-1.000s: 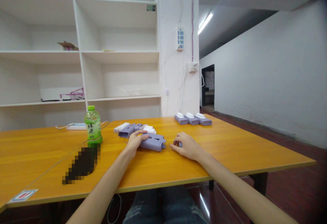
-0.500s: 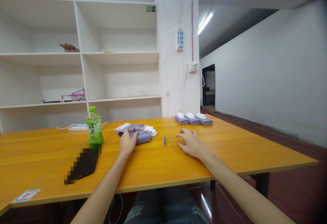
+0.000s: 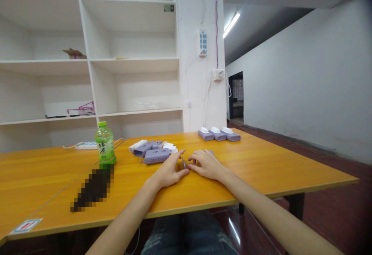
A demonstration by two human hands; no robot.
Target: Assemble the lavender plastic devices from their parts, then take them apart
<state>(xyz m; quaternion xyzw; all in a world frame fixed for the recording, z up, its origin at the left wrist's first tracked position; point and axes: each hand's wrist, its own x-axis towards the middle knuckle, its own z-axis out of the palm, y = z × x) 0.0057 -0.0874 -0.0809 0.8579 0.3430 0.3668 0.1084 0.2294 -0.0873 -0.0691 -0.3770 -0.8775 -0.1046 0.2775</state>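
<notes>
Near the middle of the table, my left hand (image 3: 170, 171) curves its thumb and fingers around the edges of a small purple plate (image 3: 183, 163). Facing it, my right hand (image 3: 207, 164) lies palm down with bent fingers over the thin coil spring joined to that plate. The hand now hides most of the spring, and a bluish bit (image 3: 211, 153) shows behind its knuckles. Left of my hands lies a perforated purple case (image 3: 157, 156), in front of a pile with another purple case (image 3: 143, 148) and white parts (image 3: 169, 147).
Three purple cases with white tops (image 3: 215, 134) stand in a row at the table's back. A green drink bottle (image 3: 105, 144) is at the left, behind a blurred dark object (image 3: 94, 187). A white power strip (image 3: 86, 145) lies near the shelves (image 3: 136, 112).
My left hand has let go of the perforated purple case and moved right to the small plate. My right hand has shifted left, closer to the plate, covering more of the spring.
</notes>
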